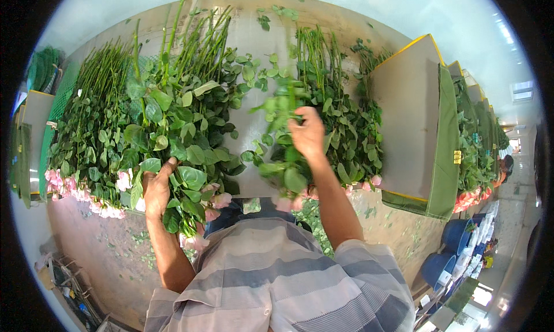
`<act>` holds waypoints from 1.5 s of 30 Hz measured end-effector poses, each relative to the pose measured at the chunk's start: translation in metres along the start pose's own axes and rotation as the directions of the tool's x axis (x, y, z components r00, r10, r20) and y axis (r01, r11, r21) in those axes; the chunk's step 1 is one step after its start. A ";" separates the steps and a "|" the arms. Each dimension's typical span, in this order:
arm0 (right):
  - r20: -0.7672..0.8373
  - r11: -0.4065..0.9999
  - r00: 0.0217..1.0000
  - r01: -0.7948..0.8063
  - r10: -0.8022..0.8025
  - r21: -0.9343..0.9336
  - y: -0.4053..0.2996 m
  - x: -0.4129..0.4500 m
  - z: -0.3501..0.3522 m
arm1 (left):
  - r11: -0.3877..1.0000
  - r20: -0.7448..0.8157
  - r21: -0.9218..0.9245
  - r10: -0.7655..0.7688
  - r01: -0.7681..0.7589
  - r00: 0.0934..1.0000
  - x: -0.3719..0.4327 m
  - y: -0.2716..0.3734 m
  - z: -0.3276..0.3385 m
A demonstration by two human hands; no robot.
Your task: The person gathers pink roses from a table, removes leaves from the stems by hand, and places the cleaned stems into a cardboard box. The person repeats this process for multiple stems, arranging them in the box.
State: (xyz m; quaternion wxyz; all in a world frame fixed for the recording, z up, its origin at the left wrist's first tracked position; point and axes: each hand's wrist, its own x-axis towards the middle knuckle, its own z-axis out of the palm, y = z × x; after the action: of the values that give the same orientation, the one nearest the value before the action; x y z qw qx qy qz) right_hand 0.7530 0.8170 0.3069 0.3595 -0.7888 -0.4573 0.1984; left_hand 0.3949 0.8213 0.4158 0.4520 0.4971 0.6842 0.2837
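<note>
My left hand (157, 185) is closed around pink roses (194, 241), thumb on top among the leaves. Their long green stems (137, 55) point away from me, and the blooms hang past the near table edge by my body. My right hand (306, 132) grips a leafy rose stem (277, 111), which is blurred by motion, its pale pink bloom (284, 204) towards me. Right beside that hand lies a pile of roses (342, 115) with stems pointing away. Another rose pile (93, 120) rests left of my left hand. Leaves hide most of my left fingers.
Loose leaves (248, 73) are scattered on the grey table (242, 124). A grey panel with yellow edging (402, 128) and green cloth (446, 150) stands at right. Green netting (60, 102) borders the left. Blue buckets (438, 269) stand on the floor; another person (505, 164) is far right.
</note>
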 end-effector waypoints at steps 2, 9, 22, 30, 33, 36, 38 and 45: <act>0.033 0.993 0.993 -0.113 0.114 -0.038 0.011 0.002 -0.047 | 0.999 -0.034 0.036 -0.008 0.009 0.999 0.003 -0.005 -0.002; 0.083 0.920 0.970 -0.188 0.230 -0.343 0.072 0.005 -0.076 | 0.995 -0.049 -0.081 0.051 -0.055 0.998 0.010 -0.032 -0.017; 0.634 0.787 0.768 -0.336 -0.089 0.518 -0.127 -0.052 0.159 | 0.965 -0.233 -0.228 -0.187 0.133 0.954 -0.015 -0.067 -0.078; 0.549 0.987 0.822 -0.095 0.152 -0.131 -0.195 -0.033 0.270 | 0.925 -0.383 -0.350 -0.288 0.151 0.878 -0.038 -0.085 -0.119; 0.520 0.965 0.831 -0.259 0.197 0.049 -0.188 -0.037 0.258 | 0.948 -0.400 -0.288 -0.250 0.138 0.882 -0.038 -0.090 -0.123; 0.615 0.768 0.765 -0.507 0.190 0.392 -0.173 -0.033 0.225 | 0.970 -0.412 -0.180 -0.225 0.164 0.883 -0.035 -0.090 -0.123; 0.577 0.651 0.783 -0.565 0.232 0.507 -0.159 -0.026 0.199 | 0.974 -0.396 -0.210 -0.161 0.082 0.904 -0.029 -0.088 -0.120; 0.071 0.882 0.943 -0.331 0.326 0.337 -0.059 0.043 0.140 | 0.949 -0.271 -0.275 -0.229 0.152 0.935 -0.019 -0.074 -0.099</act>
State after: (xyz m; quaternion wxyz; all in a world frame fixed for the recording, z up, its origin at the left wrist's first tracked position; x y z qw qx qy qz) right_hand 0.6506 0.9278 0.2587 0.4502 -0.7786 -0.2775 0.3379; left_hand 0.2761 0.7842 0.4029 0.4275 0.3181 0.7488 0.3941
